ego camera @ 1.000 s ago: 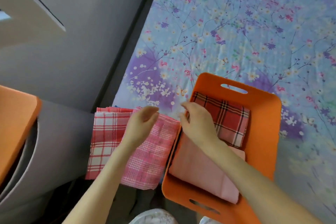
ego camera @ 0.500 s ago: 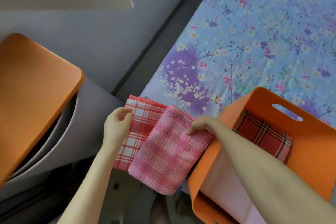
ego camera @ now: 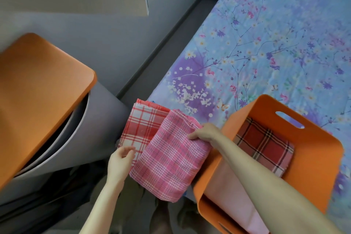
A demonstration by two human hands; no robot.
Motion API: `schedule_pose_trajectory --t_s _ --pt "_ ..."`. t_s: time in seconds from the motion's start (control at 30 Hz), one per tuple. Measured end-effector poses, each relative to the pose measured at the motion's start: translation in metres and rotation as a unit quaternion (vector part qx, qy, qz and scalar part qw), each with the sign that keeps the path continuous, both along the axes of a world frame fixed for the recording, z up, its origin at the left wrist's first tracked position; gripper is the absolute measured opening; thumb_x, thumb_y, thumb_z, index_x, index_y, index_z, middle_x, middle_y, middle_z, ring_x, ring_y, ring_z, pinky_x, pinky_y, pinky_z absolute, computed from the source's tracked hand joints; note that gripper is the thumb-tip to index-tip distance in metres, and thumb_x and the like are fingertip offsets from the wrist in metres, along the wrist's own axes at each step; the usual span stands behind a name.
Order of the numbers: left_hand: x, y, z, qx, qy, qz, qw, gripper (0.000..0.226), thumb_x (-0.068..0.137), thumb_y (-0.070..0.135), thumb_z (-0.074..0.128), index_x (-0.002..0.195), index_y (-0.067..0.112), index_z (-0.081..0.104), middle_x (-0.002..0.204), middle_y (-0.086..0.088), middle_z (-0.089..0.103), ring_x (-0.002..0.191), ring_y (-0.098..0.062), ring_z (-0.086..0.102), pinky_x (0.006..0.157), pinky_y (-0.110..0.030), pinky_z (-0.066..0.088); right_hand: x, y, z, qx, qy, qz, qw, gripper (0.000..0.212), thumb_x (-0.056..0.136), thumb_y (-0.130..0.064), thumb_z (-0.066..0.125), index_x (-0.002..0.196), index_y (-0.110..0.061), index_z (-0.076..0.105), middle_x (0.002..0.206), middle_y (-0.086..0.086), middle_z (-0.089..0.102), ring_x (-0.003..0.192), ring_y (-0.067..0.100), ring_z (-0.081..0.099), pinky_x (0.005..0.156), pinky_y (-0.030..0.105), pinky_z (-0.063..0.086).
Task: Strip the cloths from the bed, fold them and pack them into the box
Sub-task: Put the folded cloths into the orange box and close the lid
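two folded cloths are not yet in the box: a red-and-white checked cloth (ego camera: 140,127) at the near corner of the bed (ego camera: 266,43), and a pink checked cloth (ego camera: 171,157) lying partly over its right side and overhanging the bed's edge. to their right, the orange box (ego camera: 313,157) stands on the floral sheet and already holds a plain pink cloth (ego camera: 228,195) at its near end and a dark red plaid cloth (ego camera: 266,144) at its far end. so the packing looks roughly half done, with the folding apparently finished for what shows here.

the left hand (ego camera: 120,163) sits at the near left edge of the pile, fingers (ego camera: 129,151) loosely curled over the corner of the red-and-white cloth, just beside the pink one; i cannot tell whether they pinch anything. the right hand (ego camera: 206,133) reaches across the box's left wall and grips the pink checked cloth's right edge, fingers curled down onto it.
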State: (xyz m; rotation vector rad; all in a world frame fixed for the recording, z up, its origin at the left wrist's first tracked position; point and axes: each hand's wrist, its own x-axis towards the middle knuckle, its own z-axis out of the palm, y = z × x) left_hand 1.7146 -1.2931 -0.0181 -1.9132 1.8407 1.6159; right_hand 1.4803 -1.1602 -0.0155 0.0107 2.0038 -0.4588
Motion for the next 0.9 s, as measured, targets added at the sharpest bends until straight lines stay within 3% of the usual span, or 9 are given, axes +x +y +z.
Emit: schedule_pose_trajectory --t_s 0.07,0.13,0.2,0.37,0.5,0.57,0.7,0.8,0.9 --pt "0.005 0.006 0.001 0.033 -0.006 0.009 0.999 0.01 0.092 0.015 0.056 0.096 0.017 0.065 0.103 -0.006 0.066 0.095 -0.022 0.063 0.089 -0.041 0.052 0.003 -0.003 0.02 -0.055 -0.014 0.028 0.998 0.031 0.069 -0.022 0.079 0.096 -0.011 0.069 0.095 0.003 0.069 0.085 0.019 0.065 0.082 0.032 0.054" --pt "0.003 0.008 0.007 0.069 -0.011 -0.014 0.997 0.012 0.093 0.02 0.057 0.093 0.012 0.066 0.094 -0.005 0.067 0.091 -0.022 0.063 0.084 -0.036 0.051 0.018 -0.009 0.056 -0.082 0.063 0.101 0.99 0.011 0.072 -0.019 0.073 0.071 -0.013 0.064 0.07 -0.001 0.062 0.066 0.016 0.059 0.061 0.024 0.046" --pt "-0.003 0.008 0.019 0.092 -0.013 -0.049 0.994 0.017 0.091 0.031 0.06 0.089 0.015 0.066 0.089 -0.004 0.067 0.089 -0.023 0.063 0.084 -0.037 0.051 0.037 -0.006 0.101 -0.139 0.124 0.111 0.976 0.023 0.072 -0.015 0.069 0.055 -0.012 0.053 0.054 0.002 0.05 0.053 0.016 0.047 0.051 0.026 0.033" --pt "-0.043 -0.009 0.062 0.189 0.051 -0.048 0.98 0.08 0.058 0.077 0.067 0.111 0.017 0.062 0.111 -0.005 0.066 0.098 -0.024 0.063 0.088 -0.043 0.051 0.034 0.044 0.21 -0.325 0.164 -0.045 0.93 0.018 0.076 -0.015 0.07 0.086 0.0 0.069 0.084 0.021 0.069 0.082 0.037 0.067 0.074 0.047 0.054" --pt "-0.09 0.028 0.102 0.516 0.155 0.016 0.842 0.082 0.064 0.07 0.065 0.123 0.014 0.057 0.125 -0.02 0.06 0.114 -0.043 0.055 0.092 -0.059 0.045 0.005 0.114 0.257 -0.387 0.123 -0.291 0.866 0.01 0.079 0.0 0.066 0.084 -0.008 0.071 0.074 0.006 0.073 0.064 0.018 0.069 0.063 0.03 0.058" --pt "-0.12 0.057 0.12 0.591 0.179 0.002 0.787 0.069 0.065 0.062 0.072 0.115 0.014 0.067 0.124 -0.017 0.062 0.111 -0.041 0.058 0.092 -0.058 0.045 -0.008 0.157 0.26 -0.378 0.114 -0.362 0.844 0.012 0.08 -0.004 0.065 0.091 -0.005 0.069 0.081 0.009 0.074 0.067 0.021 0.07 0.063 0.03 0.059" --pt "-0.18 0.111 0.128 0.394 0.178 -0.055 0.9 0.022 0.085 0.033 0.061 0.088 0.013 0.07 0.086 -0.007 0.072 0.064 -0.019 0.07 0.067 -0.033 0.054 -0.013 0.226 0.22 -0.309 0.175 -0.403 0.844 0.015 0.084 -0.001 0.063 0.096 -0.01 0.067 0.081 0.0 0.074 0.07 0.015 0.071 0.058 0.023 0.057" --pt "-0.217 0.15 0.11 0.19 0.203 -0.123 0.953 0.009 0.085 0.018 0.067 0.093 0.014 0.064 0.09 -0.006 0.07 0.071 -0.015 0.066 0.06 -0.025 0.054 -0.008 0.264 0.156 -0.173 0.29 -0.378 0.862 0.017 0.085 0.001 0.065 0.101 -0.001 0.068 0.086 0.004 0.07 0.072 0.012 0.064 0.064 0.026 0.049" --pt "-0.233 0.177 0.081 0.002 0.167 -0.267 0.949 0.018 0.088 0.03 0.063 0.099 0.016 0.061 0.103 -0.008 0.069 0.093 -0.026 0.065 0.081 -0.039 0.052 -0.004 0.276 0.082 -0.062 0.35 -0.358 0.863 0.005 0.081 0.004 0.065 0.084 0.008 0.067 0.078 0.018 0.067 0.075 0.021 0.061 0.064 0.032 0.04"
